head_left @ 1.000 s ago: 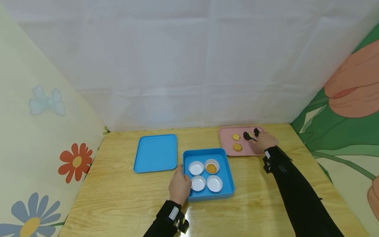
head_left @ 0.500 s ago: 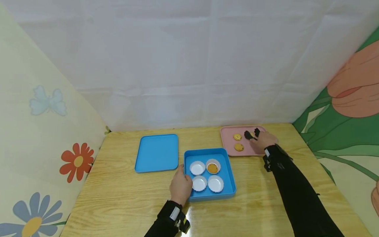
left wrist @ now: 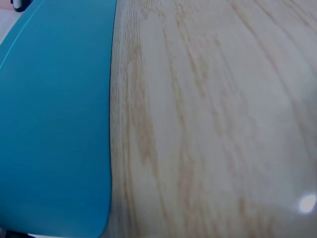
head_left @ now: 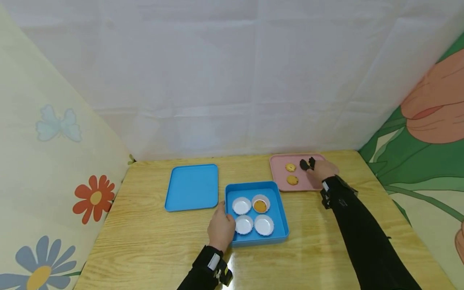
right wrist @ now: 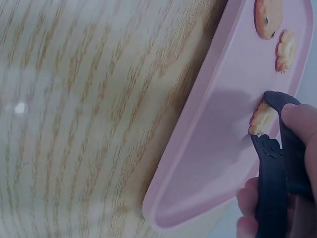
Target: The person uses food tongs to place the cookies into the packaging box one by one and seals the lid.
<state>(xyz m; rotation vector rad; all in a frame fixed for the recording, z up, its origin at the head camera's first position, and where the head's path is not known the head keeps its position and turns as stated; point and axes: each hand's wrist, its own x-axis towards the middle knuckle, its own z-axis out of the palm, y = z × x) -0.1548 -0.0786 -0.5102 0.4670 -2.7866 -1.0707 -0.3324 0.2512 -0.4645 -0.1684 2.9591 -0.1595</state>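
My right hand (head_left: 322, 170) holds a pair of black tongs (right wrist: 272, 173) over the pink tray (right wrist: 198, 144). In the right wrist view, the tong tips sit at either end of a scalloped cookie (right wrist: 262, 118) on the tray and appear to touch it. My left hand (head_left: 222, 228) grips the left wall of a blue box (head_left: 280, 221), whose outer side fills the left of the left wrist view. Several white paper cups stand inside; the back right cup (head_left: 267, 200) contains a brown cookie (head_left: 259, 206). The left fingertips are hidden behind the wall.
Two more cookies lie on the pink tray: a scalloped one (head_left: 290, 167) and a round one (head_left: 292, 180). A flat blue lid or tray (head_left: 192, 187) lies left of the box on the wooden table (head_left: 145, 237). A white cloth (head_left: 203, 80) hangs behind.
The tong tips have come closer together around the cookie, and my right hand has shifted slightly left. My left hand and the blue box stay in place.
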